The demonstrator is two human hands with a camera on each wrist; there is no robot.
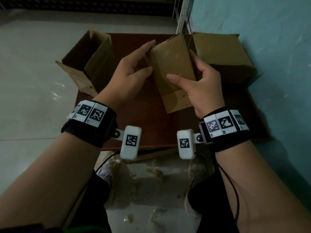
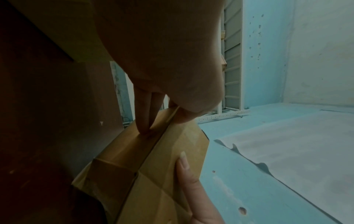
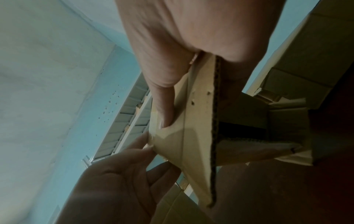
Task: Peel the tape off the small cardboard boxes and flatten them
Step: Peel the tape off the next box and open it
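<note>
A small cardboard box (image 1: 173, 68) is held tilted above a brown board (image 1: 143, 125), its upper face covered in glossy tape. My left hand (image 1: 133, 71) is at the box's left edge, thumb and fingertips pinching it near the far corner. In the left wrist view the left hand (image 2: 164, 118) has its fingertips on the side panel of the box (image 2: 134, 159). My right hand (image 1: 202, 84) grips the right side, thumb lying across the taped face, fingers hidden behind. The right wrist view shows the box (image 3: 191, 136) edge-on with an open flap.
An opened cardboard box (image 1: 87, 64) lies at the board's left edge, and a larger closed box (image 1: 223, 54) sits at the right against the blue wall (image 1: 277, 64). A metal shelf upright (image 1: 183, 15) stands behind. Tape scraps (image 1: 151, 174) litter the floor between my legs.
</note>
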